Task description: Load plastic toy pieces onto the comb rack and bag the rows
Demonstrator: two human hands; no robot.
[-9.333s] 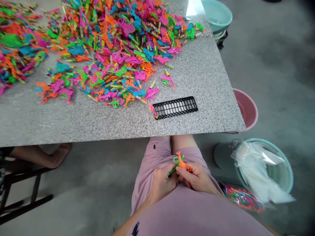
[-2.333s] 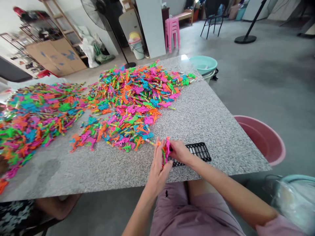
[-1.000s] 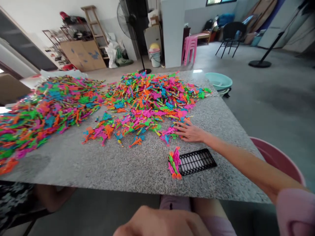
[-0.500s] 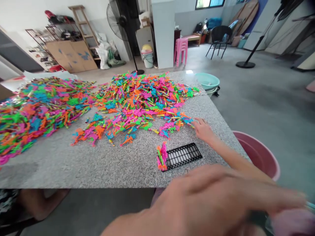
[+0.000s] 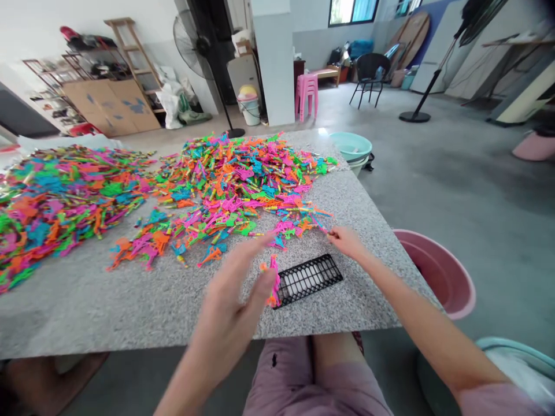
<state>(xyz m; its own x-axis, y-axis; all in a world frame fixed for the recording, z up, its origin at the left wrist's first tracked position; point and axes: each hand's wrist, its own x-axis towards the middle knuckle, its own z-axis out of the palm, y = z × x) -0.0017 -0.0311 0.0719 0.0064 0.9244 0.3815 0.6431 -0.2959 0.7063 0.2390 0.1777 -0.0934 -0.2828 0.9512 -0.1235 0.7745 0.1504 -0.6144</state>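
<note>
My right hand (image 5: pixel 346 241) pinches the end of a thin blue-and-pink plastic toy piece (image 5: pixel 319 223) at the right edge of the loose toys. My left hand (image 5: pixel 236 297), blurred, hovers over the table with thumb and fingers apart and nothing seen between them. Beside its thumb, several pink and orange toy pieces (image 5: pixel 276 281) stand at the left end of a black grid rack (image 5: pixel 310 278); the hand partly hides them. The rack lies flat near the table's front edge. Beyond it spreads a heap of small bright plastic toy pieces (image 5: pixel 243 173).
Another big heap of toy pieces (image 5: pixel 65 202) covers the left of the speckled stone table (image 5: pixel 143 312). A pink tub (image 5: pixel 459 289) stands off the right edge, with a teal-rimmed bin (image 5: pixel 515 346) nearer. Another person's leg (image 5: pixel 73 381) shows below the table at left.
My left hand has swung from the lower right foreground to left of the rack. My right hand has drawn slightly back from the heap, a toy piece now in its fingers. The view has shifted.
</note>
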